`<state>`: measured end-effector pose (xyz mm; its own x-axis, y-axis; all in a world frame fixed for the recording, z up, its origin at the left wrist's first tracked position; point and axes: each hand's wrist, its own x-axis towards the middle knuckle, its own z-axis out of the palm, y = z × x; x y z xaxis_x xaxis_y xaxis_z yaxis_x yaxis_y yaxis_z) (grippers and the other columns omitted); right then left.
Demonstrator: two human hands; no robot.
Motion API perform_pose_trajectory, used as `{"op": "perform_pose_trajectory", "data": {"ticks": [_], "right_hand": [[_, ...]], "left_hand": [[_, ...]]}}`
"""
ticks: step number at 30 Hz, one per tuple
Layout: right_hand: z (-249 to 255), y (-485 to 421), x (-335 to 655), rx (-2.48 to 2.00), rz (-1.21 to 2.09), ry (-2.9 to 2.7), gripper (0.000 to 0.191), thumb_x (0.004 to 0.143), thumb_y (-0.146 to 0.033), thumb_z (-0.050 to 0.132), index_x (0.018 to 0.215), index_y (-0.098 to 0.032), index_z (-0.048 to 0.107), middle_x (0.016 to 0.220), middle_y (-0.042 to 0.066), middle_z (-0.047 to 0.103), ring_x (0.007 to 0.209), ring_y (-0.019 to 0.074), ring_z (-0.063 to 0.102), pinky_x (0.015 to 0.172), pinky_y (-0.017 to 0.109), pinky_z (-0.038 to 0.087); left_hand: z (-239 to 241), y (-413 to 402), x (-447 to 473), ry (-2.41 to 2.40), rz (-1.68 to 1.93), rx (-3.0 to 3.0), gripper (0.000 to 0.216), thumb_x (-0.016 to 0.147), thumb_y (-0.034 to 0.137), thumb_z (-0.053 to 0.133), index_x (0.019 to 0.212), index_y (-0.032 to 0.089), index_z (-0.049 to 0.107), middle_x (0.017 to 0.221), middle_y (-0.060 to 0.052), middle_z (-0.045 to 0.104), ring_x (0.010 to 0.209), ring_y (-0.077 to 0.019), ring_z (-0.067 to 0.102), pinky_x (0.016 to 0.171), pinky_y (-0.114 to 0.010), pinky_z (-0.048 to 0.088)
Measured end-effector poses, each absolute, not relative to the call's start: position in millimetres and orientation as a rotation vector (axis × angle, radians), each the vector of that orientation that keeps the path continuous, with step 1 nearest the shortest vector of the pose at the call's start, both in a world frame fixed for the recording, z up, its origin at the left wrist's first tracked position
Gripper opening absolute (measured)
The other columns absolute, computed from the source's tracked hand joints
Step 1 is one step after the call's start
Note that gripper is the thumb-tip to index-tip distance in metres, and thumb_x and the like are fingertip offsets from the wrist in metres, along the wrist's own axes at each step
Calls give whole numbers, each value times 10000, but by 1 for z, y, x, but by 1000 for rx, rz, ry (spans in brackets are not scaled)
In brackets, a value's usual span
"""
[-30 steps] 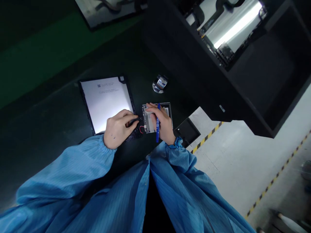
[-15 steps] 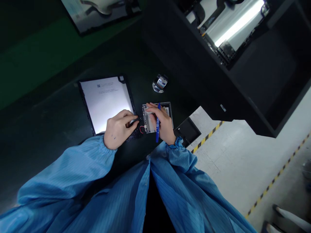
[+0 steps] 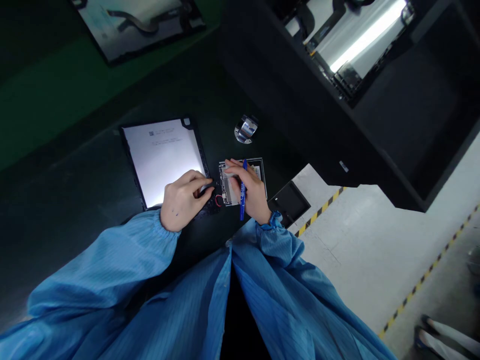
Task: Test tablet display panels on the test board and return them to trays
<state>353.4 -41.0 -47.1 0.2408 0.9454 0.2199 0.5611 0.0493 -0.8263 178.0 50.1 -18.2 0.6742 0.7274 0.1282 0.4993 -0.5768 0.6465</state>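
- Right hand [image 3: 252, 192] grips the blue pen [image 3: 242, 192], its length running away from the person, over the circuit board [image 3: 226, 189].
- Left hand [image 3: 183, 200] pinches a small dark part [image 3: 210, 187] beside the white panel [image 3: 163, 157].
- Shiny metal roll [image 3: 246, 129] lies beyond.

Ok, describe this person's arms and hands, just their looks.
Both arms wear light blue, finely striped sleeves ending in gathered elastic cuffs. The left hand and right hand are ungloved; small dark dots mark the left hand's back.

Dark workbench [image 3: 75, 190], grey floor [image 3: 356, 260] (hazard-striped)
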Motion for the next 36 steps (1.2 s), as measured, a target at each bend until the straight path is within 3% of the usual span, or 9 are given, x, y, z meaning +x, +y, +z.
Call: {"op": "perform_pose_trajectory", "data": {"ticks": [12,19,26,31,33,36], "right_hand": [[-47,-41,354,-1626,542,-1431,236,991,-176,464,1146,-273,613,1339,37,656,1358,195,530,1182,469,400],[-38,-35,353,-1704,630,-1410,255,929,-165,592,1139,-306,626,1345,-13,655,1315,213,549,1121,429,446],[-36,-32,350,-1720,601,-1390,268,890,-138,665,1121,-271,638,1328,14,668,1249,229,576,1075,419,464],[-42,-29,349,-1820,509,-1437,287,850,-212,748,1111,-269,643,1273,-8,701,1151,251,621,1005,421,500],[-40,-27,351,-1835,467,-1472,285,858,-256,745,1124,-266,642,1268,-2,703,1137,254,635,1007,428,503],[-26,-26,356,-1779,388,-1467,272,926,-321,662,1189,-262,621,1334,27,663,1212,251,618,1060,436,487]], "left_hand": [[-21,50,179,947,478,2300,180,892,270,602,912,183,758,896,-48,721,583,-124,576,604,-292,501],[-22,51,181,918,477,2355,165,886,238,603,906,175,755,886,-47,718,619,-139,615,614,-284,508],[-22,51,180,902,487,2376,156,888,218,605,901,165,751,926,-48,749,720,-170,682,683,-283,538],[-26,50,185,906,457,2389,160,888,206,593,889,158,746,934,-61,748,757,-192,698,693,-299,546],[-22,52,186,913,426,2406,160,891,214,604,896,145,748,935,-80,745,804,-227,704,729,-333,554],[-5,60,173,940,447,2379,265,857,319,698,1060,153,741,1083,-106,739,1021,-310,679,919,-433,535]]}}
